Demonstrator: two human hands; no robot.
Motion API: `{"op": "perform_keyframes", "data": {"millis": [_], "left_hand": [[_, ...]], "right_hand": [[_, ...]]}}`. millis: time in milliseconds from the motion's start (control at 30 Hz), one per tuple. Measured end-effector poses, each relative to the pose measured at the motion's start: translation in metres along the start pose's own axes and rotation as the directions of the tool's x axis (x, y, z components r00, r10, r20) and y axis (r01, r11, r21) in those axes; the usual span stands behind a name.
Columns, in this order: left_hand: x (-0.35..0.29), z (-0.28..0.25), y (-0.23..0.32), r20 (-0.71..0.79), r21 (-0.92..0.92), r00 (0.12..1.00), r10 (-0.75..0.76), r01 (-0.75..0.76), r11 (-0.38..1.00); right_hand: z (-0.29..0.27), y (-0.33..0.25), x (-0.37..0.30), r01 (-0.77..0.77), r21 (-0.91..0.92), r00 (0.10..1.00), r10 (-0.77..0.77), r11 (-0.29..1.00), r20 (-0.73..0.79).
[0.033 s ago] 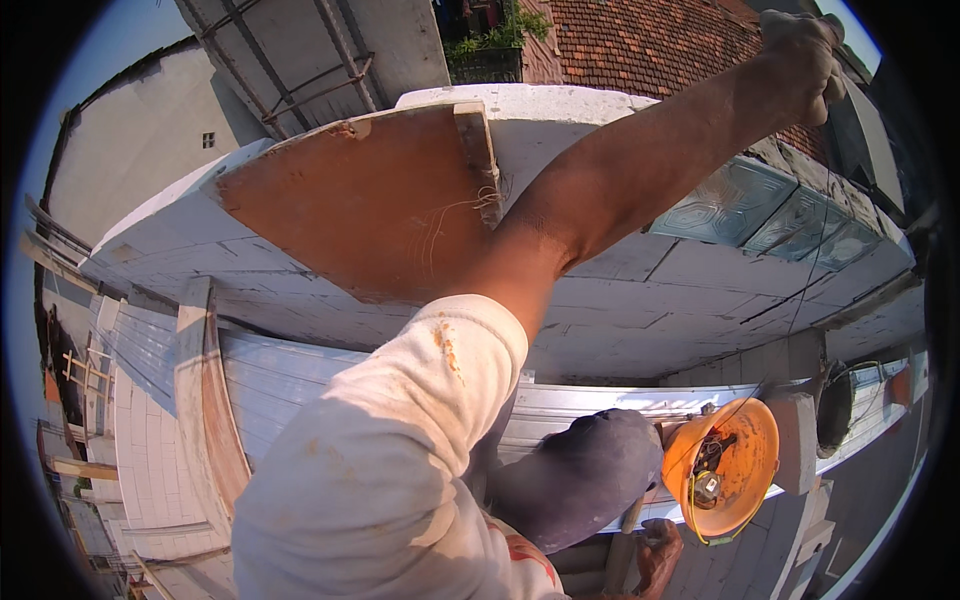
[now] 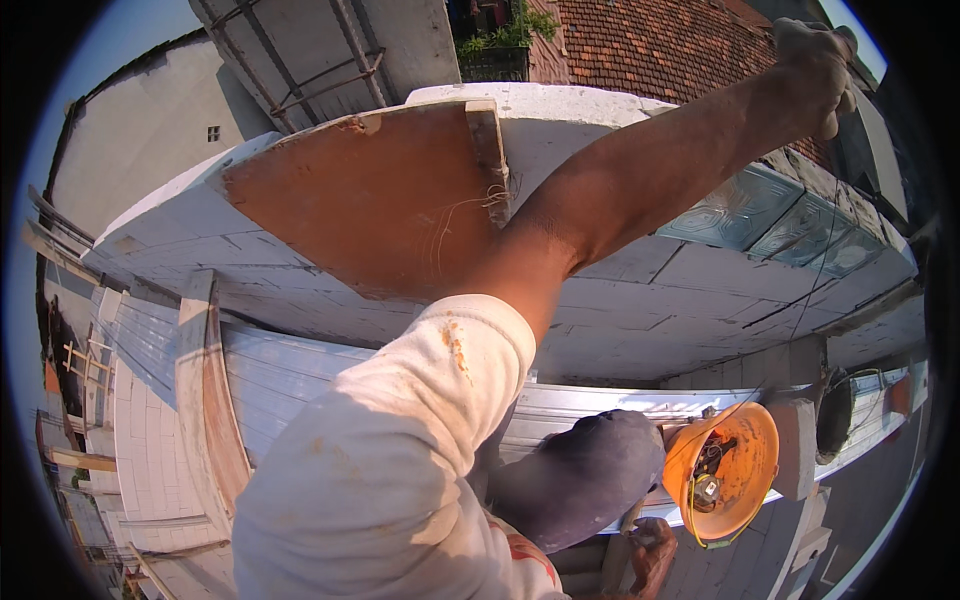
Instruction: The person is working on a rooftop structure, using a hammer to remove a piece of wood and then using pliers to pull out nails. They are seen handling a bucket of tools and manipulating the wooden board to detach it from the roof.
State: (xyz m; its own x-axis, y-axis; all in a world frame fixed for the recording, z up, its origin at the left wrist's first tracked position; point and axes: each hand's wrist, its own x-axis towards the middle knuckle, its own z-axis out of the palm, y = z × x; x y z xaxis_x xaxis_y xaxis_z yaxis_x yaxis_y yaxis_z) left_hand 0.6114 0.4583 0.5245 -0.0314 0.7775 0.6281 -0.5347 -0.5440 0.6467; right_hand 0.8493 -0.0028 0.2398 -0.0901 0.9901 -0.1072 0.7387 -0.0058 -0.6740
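Bucket [image 2: 755, 465] near my right hand [image 2: 653, 555] seemed stiff, best held by its handle [image 2: 715, 544]; left hand [image 2: 818, 78] well apart, both grips unclear.

Outdr constr. site | bare blk wall [image 2: 640, 315] | exp. rebar [image 2: 270, 60] | org. bkt [image 2: 752, 465] | open sky [image 2: 150, 18]

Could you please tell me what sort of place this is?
Most likely an outdoor building site: a wall of pale blocks runs across the view, bare metal bars show near the top, and an orange bucket with small items inside is at the lower right.
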Motion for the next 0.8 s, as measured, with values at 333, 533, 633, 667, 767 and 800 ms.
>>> {"op": "perform_keyframes", "data": {"millis": [333, 533, 633, 667, 767, 800], "left_hand": [[-0.063, -0.054, 0.013, 0.133, 0.024, 0.983, -0.128, 0.126, 0.992], [-0.057, -0.093, 0.049, 0.202, -0.023, 0.962, -0.183, 0.191, 0.981], [-0.067, -0.097, 0.014, 0.252, -0.087, 0.938, -0.238, 0.267, 0.96], [-0.075, -0.101, 0.008, 0.247, -0.082, 0.936, -0.249, 0.277, 0.957], [-0.122, -0.103, -0.008, 0.197, 0.098, 0.948, -0.252, 0.237, 0.967], [-0.139, -0.097, -0.01, 0.18, 0.175, 0.955, -0.235, 0.204, 0.963]], "right_hand": [[0.021, 0.029, 0.004, -0.188, 0.731, 0.951, 0.308, 0.656, -0.033], [0.046, 0.051, -0.002, -0.284, 0.521, 0.943, 0.332, 0.805, 0.002], [0.04, 0.052, -0.027, -0.213, 0.593, 0.886, 0.41, 0.776, -0.218], [0.034, 0.052, -0.036, -0.195, 0.639, 0.847, 0.456, 0.744, -0.273], [-0.006, 0.066, -0.065, -0.212, 0.608, 0.816, 0.481, 0.765, -0.32], [-0.016, 0.072, -0.072, -0.235, 0.553, 0.833, 0.459, 0.799, -0.31]]}}
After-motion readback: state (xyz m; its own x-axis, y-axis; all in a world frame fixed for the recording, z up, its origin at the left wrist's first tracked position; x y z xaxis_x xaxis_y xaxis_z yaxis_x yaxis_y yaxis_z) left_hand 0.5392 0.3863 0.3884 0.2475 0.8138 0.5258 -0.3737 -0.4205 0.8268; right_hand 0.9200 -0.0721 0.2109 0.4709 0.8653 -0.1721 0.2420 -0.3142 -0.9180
